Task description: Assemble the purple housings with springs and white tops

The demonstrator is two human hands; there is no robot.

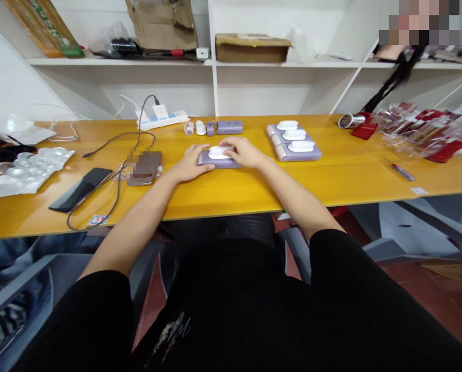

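In front of me on the table lies a flat purple case [227, 164] with perforated sides. A white oval piece with a ribbed top [217, 151] sits on it. My left hand [194, 163] is closed round the case's left end, thumb along the front edge and fingers behind. From the right, my right hand [242, 151] pinches the white piece, its thumb on the right end and fingertips at the back; part of the piece is hidden there. Several similar purple cases [306, 155], topped by white oval pieces [294, 135], stand in a row to the right.
Behind my hands are another purple case [230, 127], small white parts [200, 128] and a power strip [163, 120]. Leftward lie phones [81, 188], a dark cable [118, 194] and a bag of clear domes [33, 165]. A screwdriver [403, 172] and red-and-clear parts [428, 129] lie right.
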